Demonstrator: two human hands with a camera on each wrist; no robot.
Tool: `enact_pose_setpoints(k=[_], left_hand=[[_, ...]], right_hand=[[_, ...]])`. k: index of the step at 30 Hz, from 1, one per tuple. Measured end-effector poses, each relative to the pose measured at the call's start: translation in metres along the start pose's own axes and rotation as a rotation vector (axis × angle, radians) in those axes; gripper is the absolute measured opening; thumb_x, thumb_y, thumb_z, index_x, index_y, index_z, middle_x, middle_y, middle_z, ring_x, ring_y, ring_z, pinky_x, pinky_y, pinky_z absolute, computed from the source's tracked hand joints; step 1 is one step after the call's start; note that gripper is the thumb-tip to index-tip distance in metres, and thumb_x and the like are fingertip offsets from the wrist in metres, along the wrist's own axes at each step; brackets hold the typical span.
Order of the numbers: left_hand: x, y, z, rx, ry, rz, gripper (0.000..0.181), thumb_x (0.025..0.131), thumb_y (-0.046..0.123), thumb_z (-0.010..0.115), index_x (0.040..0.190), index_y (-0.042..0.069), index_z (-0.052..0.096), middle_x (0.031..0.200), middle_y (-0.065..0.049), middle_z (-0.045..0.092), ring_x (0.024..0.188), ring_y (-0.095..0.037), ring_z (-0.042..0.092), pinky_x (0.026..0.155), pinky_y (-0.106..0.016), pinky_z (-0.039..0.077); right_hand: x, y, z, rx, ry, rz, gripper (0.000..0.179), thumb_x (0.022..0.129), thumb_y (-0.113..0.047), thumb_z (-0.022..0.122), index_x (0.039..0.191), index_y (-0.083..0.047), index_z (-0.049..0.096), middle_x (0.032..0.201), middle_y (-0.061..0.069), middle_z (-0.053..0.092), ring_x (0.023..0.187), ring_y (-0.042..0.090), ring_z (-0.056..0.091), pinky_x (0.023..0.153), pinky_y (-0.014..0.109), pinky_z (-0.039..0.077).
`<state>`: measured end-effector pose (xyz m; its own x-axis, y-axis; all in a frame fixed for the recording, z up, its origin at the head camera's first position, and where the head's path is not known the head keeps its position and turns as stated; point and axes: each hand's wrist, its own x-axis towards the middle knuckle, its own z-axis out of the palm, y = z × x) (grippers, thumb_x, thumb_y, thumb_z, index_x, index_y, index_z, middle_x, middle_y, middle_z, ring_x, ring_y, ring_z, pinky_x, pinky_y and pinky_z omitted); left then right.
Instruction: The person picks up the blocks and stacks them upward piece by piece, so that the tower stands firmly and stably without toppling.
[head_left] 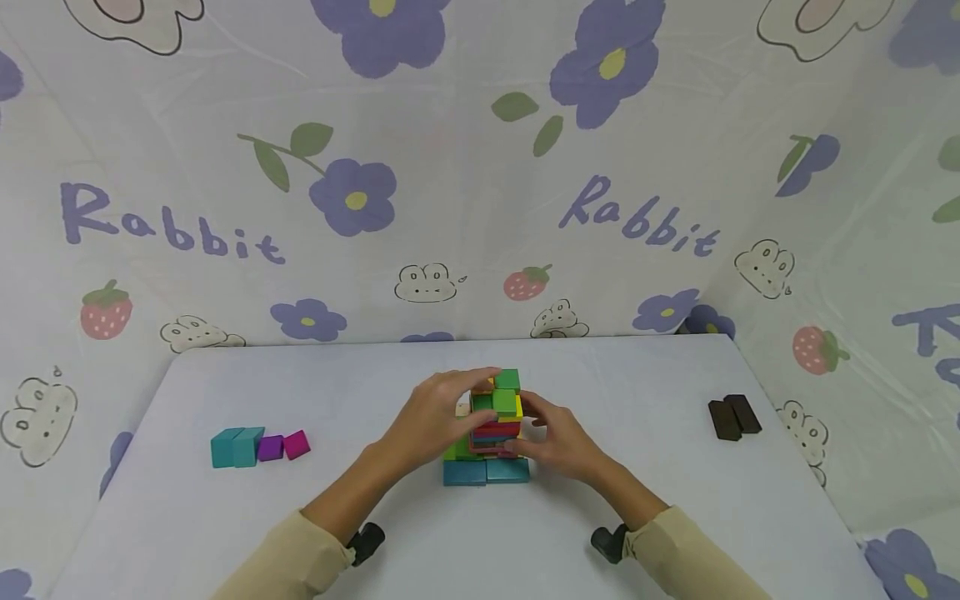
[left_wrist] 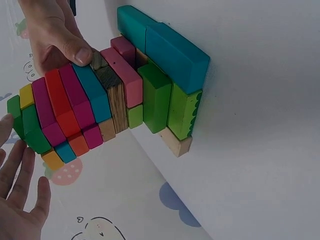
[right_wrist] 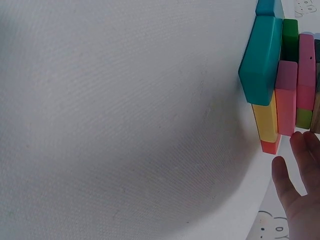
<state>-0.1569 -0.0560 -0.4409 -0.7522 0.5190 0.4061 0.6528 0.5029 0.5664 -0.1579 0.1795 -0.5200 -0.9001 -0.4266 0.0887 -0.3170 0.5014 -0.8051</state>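
Note:
A tower of stacked coloured wooden blocks (head_left: 496,431) stands on the table, its base two blue-teal blocks (head_left: 507,471). My left hand (head_left: 435,414) is at its upper left, thumb in front and fingers by the green top blocks (head_left: 506,402). In the left wrist view, fingers of that hand (left_wrist: 22,200) stretch out beside those green blocks. My right hand (head_left: 562,440) is at the tower's right side, its thumb against the blocks near the dark wood-grained layer (left_wrist: 117,102). Two fingers (right_wrist: 305,150) look straight in the right wrist view; others are hidden.
To the left on the table lie two teal blocks (head_left: 237,447), a purple block (head_left: 271,447) and a magenta block (head_left: 297,444). Two dark brown blocks (head_left: 725,419) lie at the right. A patterned cloth wall (head_left: 465,200) rises behind the white table (head_left: 360,383).

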Motion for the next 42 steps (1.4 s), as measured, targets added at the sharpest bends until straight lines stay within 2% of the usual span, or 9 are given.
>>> enact_pose_setpoints(k=[6, 14, 19, 22, 26, 31, 37, 42], left_hand=[[0.001, 0.0, 0.003, 0.002, 0.017, 0.009, 0.053, 0.083, 0.017, 0.083, 0.132, 0.012, 0.065, 0.113, -0.002, 0.073, 0.107, -0.018, 0.067, 0.099, -0.042, 0.051], [0.001, 0.001, 0.004, 0.009, 0.02, 0.016, 0.053, 0.083, 0.02, 0.083, 0.132, 0.011, 0.064, 0.109, -0.001, 0.074, 0.106, -0.017, 0.067, 0.099, -0.042, 0.051], [-0.001, 0.001, -0.001, 0.019, 0.055, 0.02, 0.056, 0.081, 0.025, 0.084, 0.132, 0.011, 0.065, 0.115, -0.003, 0.073, 0.107, -0.017, 0.067, 0.097, -0.042, 0.052], [-0.004, -0.006, -0.01, 0.026, 0.079, -0.011, 0.058, 0.082, 0.026, 0.084, 0.134, 0.011, 0.063, 0.115, -0.004, 0.073, 0.106, -0.018, 0.067, 0.097, -0.043, 0.053], [-0.015, -0.027, -0.028, 0.026, 0.12, -0.088, 0.056, 0.084, 0.022, 0.082, 0.136, 0.011, 0.061, 0.112, -0.005, 0.074, 0.108, -0.022, 0.067, 0.098, -0.046, 0.052], [-0.045, -0.07, -0.052, 0.032, 0.153, -0.178, 0.054, 0.084, 0.014, 0.081, 0.134, 0.008, 0.062, 0.111, -0.007, 0.074, 0.113, -0.03, 0.065, 0.099, -0.052, 0.049], [-0.092, -0.121, -0.082, 0.084, 0.076, -0.325, 0.056, 0.084, 0.012, 0.08, 0.135, 0.005, 0.059, 0.113, -0.014, 0.073, 0.118, -0.04, 0.06, 0.098, -0.061, 0.046], [-0.125, -0.143, -0.102, 0.14, -0.012, -0.445, 0.062, 0.082, 0.015, 0.082, 0.138, 0.004, 0.056, 0.116, -0.017, 0.071, 0.12, -0.046, 0.056, 0.093, -0.063, 0.046]], right_hand=[[0.0, 0.0, 0.0, 0.003, -0.008, -0.005, 0.071, 0.086, -0.02, 0.08, 0.147, -0.011, 0.044, 0.136, 0.007, 0.061, 0.126, 0.028, 0.056, 0.099, 0.049, 0.05], [-0.001, 0.001, 0.0, -0.004, -0.006, 0.001, 0.071, 0.086, -0.021, 0.08, 0.147, -0.012, 0.044, 0.136, 0.007, 0.06, 0.126, 0.028, 0.056, 0.099, 0.048, 0.05], [-0.001, 0.0, 0.0, 0.001, -0.008, 0.006, 0.071, 0.086, -0.022, 0.08, 0.147, -0.013, 0.045, 0.137, 0.006, 0.06, 0.127, 0.028, 0.055, 0.099, 0.049, 0.05], [-0.001, 0.0, 0.0, 0.004, -0.007, 0.013, 0.071, 0.086, -0.021, 0.08, 0.147, -0.013, 0.045, 0.137, 0.006, 0.06, 0.127, 0.028, 0.055, 0.1, 0.049, 0.049], [-0.001, -0.002, 0.0, 0.016, -0.014, 0.025, 0.071, 0.086, -0.018, 0.079, 0.147, -0.012, 0.043, 0.138, 0.007, 0.059, 0.128, 0.027, 0.053, 0.102, 0.05, 0.048], [0.001, -0.002, 0.0, 0.026, -0.021, 0.027, 0.071, 0.087, -0.02, 0.078, 0.148, -0.01, 0.042, 0.138, 0.008, 0.058, 0.128, 0.028, 0.053, 0.103, 0.051, 0.047], [0.001, -0.002, -0.001, 0.019, -0.026, 0.044, 0.073, 0.087, -0.022, 0.078, 0.149, -0.011, 0.042, 0.139, 0.007, 0.058, 0.129, 0.028, 0.052, 0.103, 0.05, 0.047], [0.001, -0.002, -0.002, 0.019, -0.025, 0.053, 0.072, 0.087, -0.022, 0.079, 0.148, -0.01, 0.042, 0.138, 0.007, 0.058, 0.128, 0.027, 0.052, 0.103, 0.049, 0.047]])
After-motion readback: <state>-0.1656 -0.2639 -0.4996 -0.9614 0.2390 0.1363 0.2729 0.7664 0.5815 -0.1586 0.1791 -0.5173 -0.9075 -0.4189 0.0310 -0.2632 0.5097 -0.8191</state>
